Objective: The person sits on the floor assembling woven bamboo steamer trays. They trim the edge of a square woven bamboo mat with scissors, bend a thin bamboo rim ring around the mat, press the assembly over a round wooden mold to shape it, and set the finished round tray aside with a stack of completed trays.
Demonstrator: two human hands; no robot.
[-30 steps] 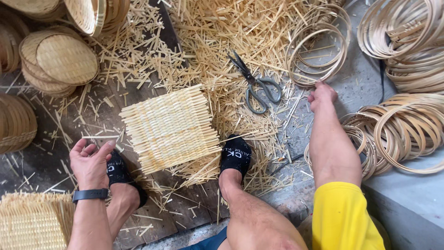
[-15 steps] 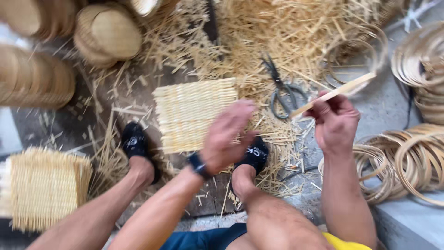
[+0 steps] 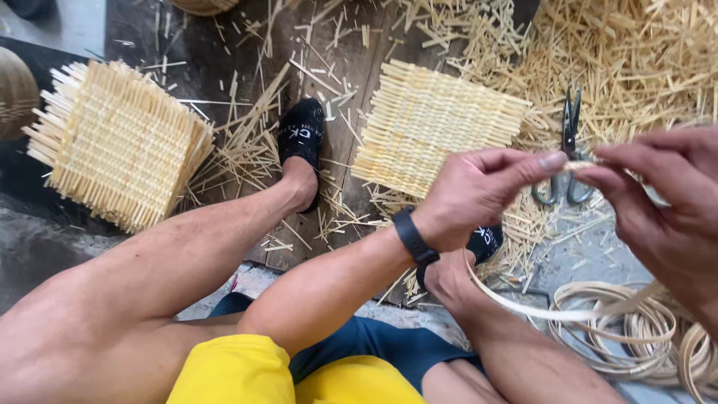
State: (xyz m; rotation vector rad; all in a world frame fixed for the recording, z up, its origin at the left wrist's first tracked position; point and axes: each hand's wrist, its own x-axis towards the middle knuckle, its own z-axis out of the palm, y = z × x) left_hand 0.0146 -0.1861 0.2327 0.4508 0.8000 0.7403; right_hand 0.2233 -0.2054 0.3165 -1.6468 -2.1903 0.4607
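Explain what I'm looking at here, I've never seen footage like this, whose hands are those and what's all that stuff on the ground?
There is no machine here. The picture comes from a camera worn on a person's head, looking down at their own arms, legs and feet as they sit.

The left hand, with a dark wristband, and the right hand meet in front of the camera and pinch a thin pale bamboo strip between their fingertips; it curves down toward a pile of coiled strips.

On the ground between the feet lies a flat woven mat. A stack of similar mats sits to the left. Dark scissors lie beside loose straw-coloured offcuts, which are scattered widely. The feet wear black slippers.
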